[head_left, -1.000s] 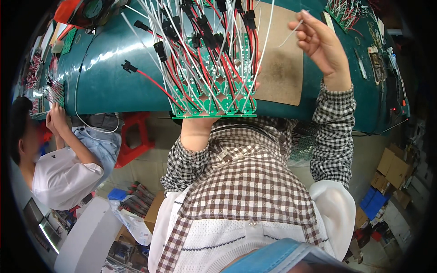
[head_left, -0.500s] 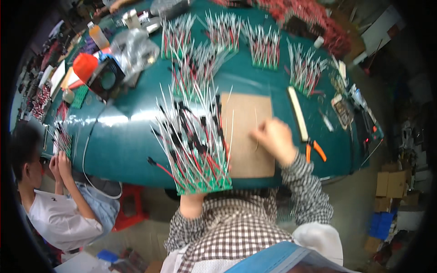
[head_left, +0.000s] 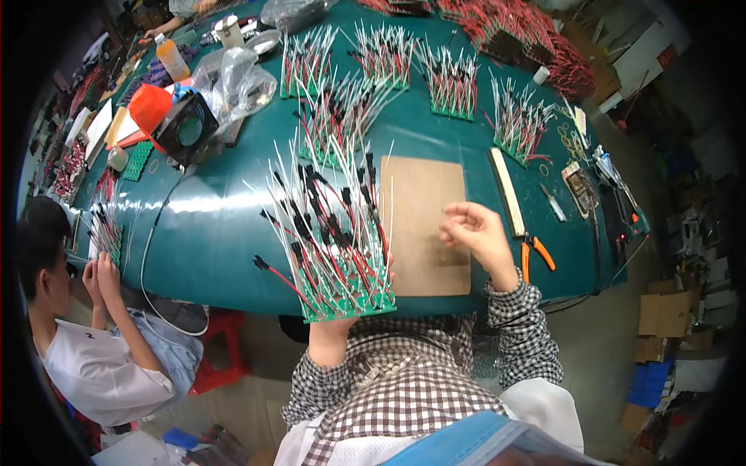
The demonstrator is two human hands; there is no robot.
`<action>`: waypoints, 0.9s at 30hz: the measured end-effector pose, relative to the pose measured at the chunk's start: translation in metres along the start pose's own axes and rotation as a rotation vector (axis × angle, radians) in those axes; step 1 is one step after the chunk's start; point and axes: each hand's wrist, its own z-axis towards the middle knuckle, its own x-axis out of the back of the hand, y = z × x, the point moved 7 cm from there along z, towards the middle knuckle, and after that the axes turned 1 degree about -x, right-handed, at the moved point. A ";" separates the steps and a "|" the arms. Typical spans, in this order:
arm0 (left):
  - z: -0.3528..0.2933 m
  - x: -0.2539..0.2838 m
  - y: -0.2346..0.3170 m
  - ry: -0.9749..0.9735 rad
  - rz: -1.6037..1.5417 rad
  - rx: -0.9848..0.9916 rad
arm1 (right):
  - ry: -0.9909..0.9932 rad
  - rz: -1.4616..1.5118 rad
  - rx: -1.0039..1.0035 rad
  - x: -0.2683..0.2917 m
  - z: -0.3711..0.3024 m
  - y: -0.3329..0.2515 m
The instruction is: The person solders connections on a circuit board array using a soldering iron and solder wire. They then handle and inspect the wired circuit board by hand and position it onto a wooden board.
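My left hand holds a green circuit board from below, near the table's front edge. Its fingers are mostly hidden under the board. Many white, red and black wires stand up from the board, several of them ending in black connectors. My right hand hovers over the brown rectangular sheet, to the right of the wires. Its fingers are loosely curled, with thumb and index finger apart, and I see nothing between them.
More wired boards stand at the back. Orange-handled pliers and a pale bar lie to the right. A black fan and plastic bag sit left. A co-worker handles wires at far left; red wire bundles lie behind.
The thin white wire pinched in my right hand is no longer seen there. Those fingers have loosened and parted. My left hand still holds the board, raised slightly in the picture.
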 end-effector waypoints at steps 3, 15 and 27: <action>0.002 -0.008 -0.007 0.035 -0.207 0.025 | -0.007 0.097 -0.001 -0.009 -0.025 -0.022; -0.010 0.033 -0.007 0.227 -0.352 -0.092 | -0.081 0.056 0.311 -0.057 -0.087 -0.078; -0.011 0.048 -0.002 0.260 -0.166 -0.164 | -0.175 -0.123 0.333 -0.084 -0.083 -0.077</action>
